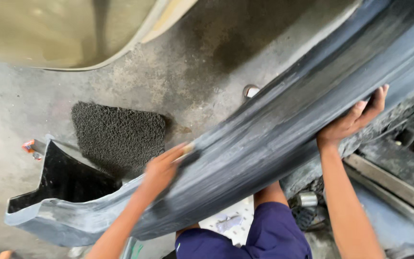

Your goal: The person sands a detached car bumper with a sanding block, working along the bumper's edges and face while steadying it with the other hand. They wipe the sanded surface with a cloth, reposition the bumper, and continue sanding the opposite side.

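A long, curved dark grey car bumper (264, 134) runs from the lower left to the upper right, with dull, scuffed patches on its surface. My left hand (161, 170) presses a small tan sanding piece (188, 149) against the bumper's middle; the hand is blurred. My right hand (355, 120) grips the bumper's lower edge further right and steadies it. My knees in blue shorts (264, 235) show below the bumper.
A dark bristly mat (118, 136) lies on the stained concrete floor (20, 105). A pale car body panel (63, 31) fills the top left. Dark vehicle parts and a metal rail (398, 187) sit at the right. A small red object (28, 145) lies at the left.
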